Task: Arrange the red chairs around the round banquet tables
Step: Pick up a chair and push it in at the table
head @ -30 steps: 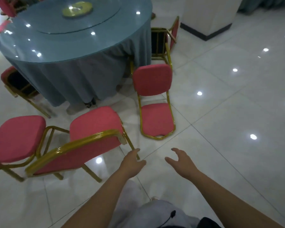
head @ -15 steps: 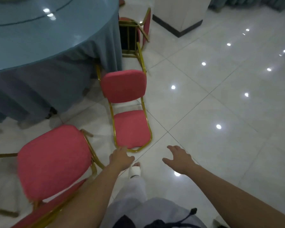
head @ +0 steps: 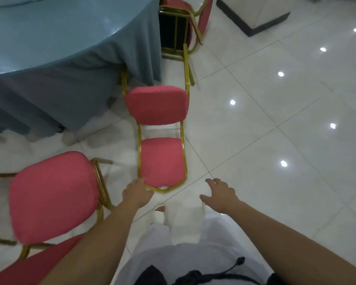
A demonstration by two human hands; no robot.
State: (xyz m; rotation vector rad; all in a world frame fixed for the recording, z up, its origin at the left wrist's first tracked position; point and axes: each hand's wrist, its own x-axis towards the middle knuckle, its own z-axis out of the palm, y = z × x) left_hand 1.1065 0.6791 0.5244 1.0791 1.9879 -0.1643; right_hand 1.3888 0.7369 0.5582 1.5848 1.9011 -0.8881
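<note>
Three red chairs point(head: 161, 159) beside one round table point(head: 49, 38); left hand point(head: 137, 194) and right hand point(head: 220, 195) both spread open, empty.

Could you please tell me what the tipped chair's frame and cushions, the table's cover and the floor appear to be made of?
Chair frame: likely metal tubing, glossy gold finish, thin and bent smoothly.
Cushions: red matte fabric over padding, judging by rounded edges.
Table cover: grey-blue cloth, hanging in folds.
Floor: polished pale tile, with grout lines and mirrored lights.
</note>
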